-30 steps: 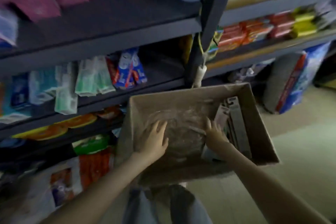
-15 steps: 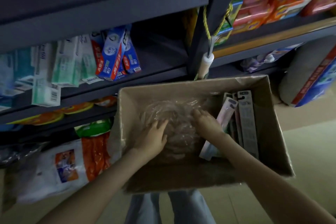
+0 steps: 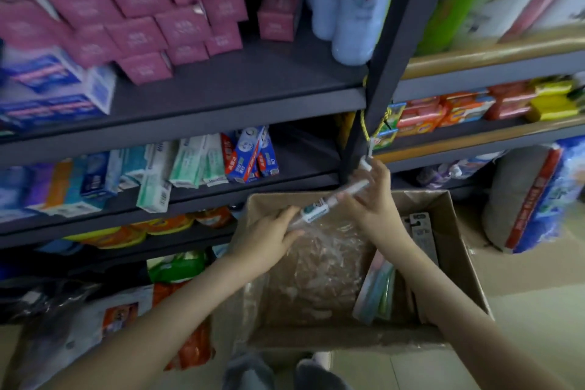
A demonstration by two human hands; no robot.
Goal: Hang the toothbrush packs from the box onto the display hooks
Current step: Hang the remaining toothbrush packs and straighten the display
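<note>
An open cardboard box (image 3: 459, 266) sits on the floor below the shelving. Inside lie a crinkled clear plastic bag (image 3: 316, 272) and several toothbrush packs (image 3: 375, 288) leaning along the right wall. A clear toothbrush pack (image 3: 329, 201) slants above the box. My left hand (image 3: 269, 239) grips its lower end and my right hand (image 3: 370, 199) pinches its upper end, close to the dark shelf post (image 3: 389, 51). A white hook piece (image 3: 364, 165) hangs from a yellow cord on that post, just above my right fingers.
Toothpaste boxes (image 3: 190, 165) fill the middle shelf to the left. Pink cartons (image 3: 136, 6) stack on the upper shelf. Red and yellow packs (image 3: 468, 108) line the right shelf. A large blue-and-red bag (image 3: 538, 196) leans on the floor at right. Printed bags (image 3: 120, 323) lie at lower left.
Both hands left the plastic bag in the box and lifted a toothbrush pack up toward the shelf post. The camera tilted upward, showing more shelves.
</note>
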